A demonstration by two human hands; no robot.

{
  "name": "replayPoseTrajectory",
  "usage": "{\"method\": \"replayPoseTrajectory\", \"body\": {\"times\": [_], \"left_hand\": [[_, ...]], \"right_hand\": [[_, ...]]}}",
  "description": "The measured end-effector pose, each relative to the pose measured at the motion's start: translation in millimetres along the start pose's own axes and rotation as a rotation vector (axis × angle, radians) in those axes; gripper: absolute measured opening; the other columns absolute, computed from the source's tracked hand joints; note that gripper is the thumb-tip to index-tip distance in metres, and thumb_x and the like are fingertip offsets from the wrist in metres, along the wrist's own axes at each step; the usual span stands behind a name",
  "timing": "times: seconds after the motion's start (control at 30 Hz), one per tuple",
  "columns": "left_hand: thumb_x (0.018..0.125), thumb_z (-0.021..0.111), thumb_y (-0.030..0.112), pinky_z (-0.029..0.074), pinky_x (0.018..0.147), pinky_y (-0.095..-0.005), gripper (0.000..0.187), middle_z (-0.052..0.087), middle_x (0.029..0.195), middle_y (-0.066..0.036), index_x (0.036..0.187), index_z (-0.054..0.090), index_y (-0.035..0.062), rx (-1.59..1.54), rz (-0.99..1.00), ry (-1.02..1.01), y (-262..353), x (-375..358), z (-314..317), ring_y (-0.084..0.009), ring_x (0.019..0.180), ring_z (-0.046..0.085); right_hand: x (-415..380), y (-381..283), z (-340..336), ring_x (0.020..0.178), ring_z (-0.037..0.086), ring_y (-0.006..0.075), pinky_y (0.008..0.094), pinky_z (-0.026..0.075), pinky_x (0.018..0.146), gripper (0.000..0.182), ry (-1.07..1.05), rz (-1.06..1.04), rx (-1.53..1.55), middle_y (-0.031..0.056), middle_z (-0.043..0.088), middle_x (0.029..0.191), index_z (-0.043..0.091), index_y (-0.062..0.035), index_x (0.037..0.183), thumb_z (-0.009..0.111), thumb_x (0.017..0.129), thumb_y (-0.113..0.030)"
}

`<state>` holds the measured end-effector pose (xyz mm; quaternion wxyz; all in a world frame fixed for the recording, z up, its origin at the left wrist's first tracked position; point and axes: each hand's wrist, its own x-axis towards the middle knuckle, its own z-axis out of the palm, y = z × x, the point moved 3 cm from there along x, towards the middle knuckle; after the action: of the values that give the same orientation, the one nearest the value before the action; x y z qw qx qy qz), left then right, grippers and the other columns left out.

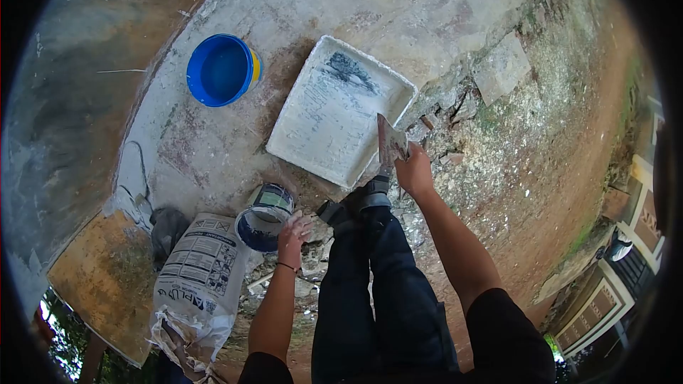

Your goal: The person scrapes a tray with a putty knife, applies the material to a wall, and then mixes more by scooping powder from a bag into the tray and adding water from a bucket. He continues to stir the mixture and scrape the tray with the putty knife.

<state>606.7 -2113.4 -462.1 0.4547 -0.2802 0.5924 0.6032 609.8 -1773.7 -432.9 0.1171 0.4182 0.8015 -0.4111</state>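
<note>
Reaching over the near right corner region of the white tray (324,117), a flat-bladed scraper (391,142) is clamped in the right hand (414,171), whose fingers are closed around its handle end. The blade, smeared with pale and dark residue, overlaps the tray's right side in the view; whether it touches the tray cannot be told. The tray sits tilted in the view on the rough floor (284,0), coated inside in white, with a dark smudged patch toward its far end.

At the tray's near end are the person's shoes (375,195), below dark trousers (345,299). To their left, the left hand (293,238) has its fingers apart beside a small container (265,222) with a dark interior and a label on its side; contact with the container is unclear.

Just left of that container lies a printed sack (201,263), its near end torn and crumpled, with a dark bundle (169,231) against its far side. Farther out, a blue bucket (224,70) with a yellow patch on its side stands upright, left of the tray and apart from it. A brown-stained slab (99,277) lies beyond the sack to the left.
</note>
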Motion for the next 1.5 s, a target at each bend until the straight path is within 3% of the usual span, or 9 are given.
{"method": "replayPoseTrajectory", "body": {"times": [0.3, 0.4, 0.5, 0.7, 0.77, 1.0, 1.2, 1.27, 1.5], "left_hand": [[0.087, 0.045, 0.015, 0.049, 0.065, -0.0295, 0.033, 0.058, 0.096, -0.014, 0.115, 0.044, -0.0020, -0.060, -0.306, 0.448, -91, -115, -81, -0.0229, 0.083, 0.060], [0.086, 0.041, 0.006, 0.049, 0.066, -0.0305, 0.030, 0.058, 0.093, -0.016, 0.115, 0.042, -0.0025, -0.125, -0.319, 0.417, -104, -129, -92, -0.0231, 0.078, 0.060], [0.086, 0.046, 0.009, 0.050, 0.061, -0.0285, 0.028, 0.059, 0.091, -0.014, 0.111, 0.045, -0.0024, -0.108, -0.263, 0.371, -111, -136, -88, -0.0225, 0.078, 0.060], [0.088, 0.047, 0.015, 0.048, 0.063, -0.0260, 0.028, 0.059, 0.090, -0.012, 0.110, 0.046, -0.0024, 0.058, -0.159, 0.336, -51, -128, -33, -0.0177, 0.079, 0.059], [0.089, 0.047, 0.018, 0.047, 0.066, -0.0253, 0.029, 0.059, 0.089, -0.010, 0.110, 0.047, -0.0024, 0.177, 0.002, 0.265, -31, -117, -19, -0.0168, 0.080, 0.059], [0.089, 0.045, 0.015, 0.046, 0.065, -0.0235, 0.027, 0.059, 0.086, -0.007, 0.109, 0.050, -0.0023, 0.311, 0.304, 0.276, 63, 4, -9, -0.0143, 0.078, 0.058], [0.088, 0.045, 0.019, 0.045, 0.072, -0.0279, 0.030, 0.056, 0.101, -0.011, 0.114, 0.048, 0.0027, 0.012, 0.211, 0.294, 120, 104, -1, -0.0191, 0.086, 0.057], [0.088, 0.043, 0.030, 0.042, 0.080, -0.0367, 0.042, 0.048, 0.116, -0.013, 0.122, 0.040, 0.0048, -0.375, 0.027, 0.423, 126, 128, -16, -0.0242, 0.102, 0.051], [0.087, 0.041, 0.039, 0.034, 0.092, -0.0411, 0.052, 0.039, 0.128, -0.017, 0.130, 0.026, 0.0124, -0.293, 0.215, 0.310, 233, 166, -27, -0.0290, 0.116, 0.043]], "right_hand": [[62, -31, 28, 0.093, 0.054, 0.0343, 0.0404, 0.046, 0.080, 0.031, -0.027, -0.269, -0.515, 0.0187, 0.054, 0.098, 0.053, 0.0012, 0.100, 0.055, 0.072, -0.012], [86, -36, 40, 0.093, 0.055, 0.0319, 0.0402, 0.046, 0.078, 0.026, -0.057, -0.307, -0.615, 0.0167, 0.054, 0.098, 0.053, -0.0012, 0.100, 0.049, 0.076, -0.011], [106, -39, 53, 0.094, 0.054, 0.0303, 0.0398, 0.046, 0.079, 0.023, -0.070, -0.302, -0.712, 0.0155, 0.054, 0.099, 0.054, -0.0024, 0.099, 0.046, 0.077, -0.009], [108, -23, 80, 0.094, 0.055, 0.0297, 0.0399, 0.046, 0.078, 0.022, -0.053, -0.205, -0.683, 0.0148, 0.055, 0.098, 0.055, -0.0034, 0.096, 0.046, 0.077, -0.009], [103, -15, 83, 0.094, 0.055, 0.0302, 0.0403, 0.046, 0.078, 0.021, -0.060, -0.182, -0.595, 0.0146, 0.055, 0.098, 0.056, -0.0035, 0.095, 0.048, 0.077, -0.011], [112, 5, 80, 0.096, 0.054, 0.0326, 0.0402, 0.045, 0.083, 0.034, -0.034, -0.008, -0.357, 0.0163, 0.055, 0.101, 0.056, -0.0050, 0.104, 0.060, 0.074, -0.021], [143, 9, 104, 0.100, 0.050, 0.0347, 0.0400, 0.043, 0.086, 0.047, 0.085, 0.209, -0.213, 0.0194, 0.050, 0.105, 0.054, -0.0015, 0.106, 0.067, 0.066, -0.023], [146, 9, 113, 0.100, 0.049, 0.0353, 0.0398, 0.043, 0.086, 0.049, 0.090, 0.239, -0.243, 0.0203, 0.048, 0.107, 0.052, -0.0001, 0.106, 0.068, 0.065, -0.023], [143, 21, 133, 0.096, 0.049, 0.0385, 0.0390, 0.042, 0.085, 0.052, 0.226, 0.222, -0.050, 0.0253, 0.047, 0.103, 0.048, 0.0084, 0.101, 0.068, 0.061, -0.018]]}}
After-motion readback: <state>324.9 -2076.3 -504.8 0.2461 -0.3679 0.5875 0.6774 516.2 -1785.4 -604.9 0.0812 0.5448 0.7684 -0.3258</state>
